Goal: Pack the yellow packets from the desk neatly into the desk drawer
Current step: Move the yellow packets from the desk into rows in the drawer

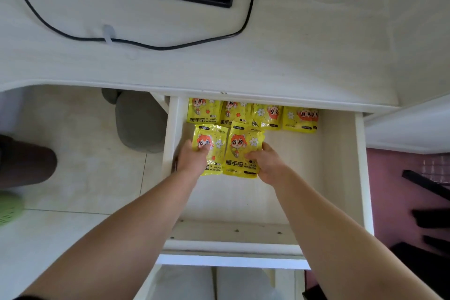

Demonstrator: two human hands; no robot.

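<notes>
My left hand point(192, 161) pinches one glossy yellow cartoon-print packet point(217, 137), right hand point(267, 164) pinches the second packet point(239, 151), both down in the white wooden drawer point(316, 165). Imo nudge em flush w/ the back row of packets point(299, 119), edges squared.

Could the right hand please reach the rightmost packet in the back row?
Probably yes: bare drawer floor lies between the right hand and that rightmost packet, though the hand holds the front-right packet.

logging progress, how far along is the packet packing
Done: four back-row packets lie at the rear of the drawer. In hand: the left hand holds the left packet, the right hand the right packet, starting a second row. Left: settle these two; no yellow packets show on the desk.
</notes>
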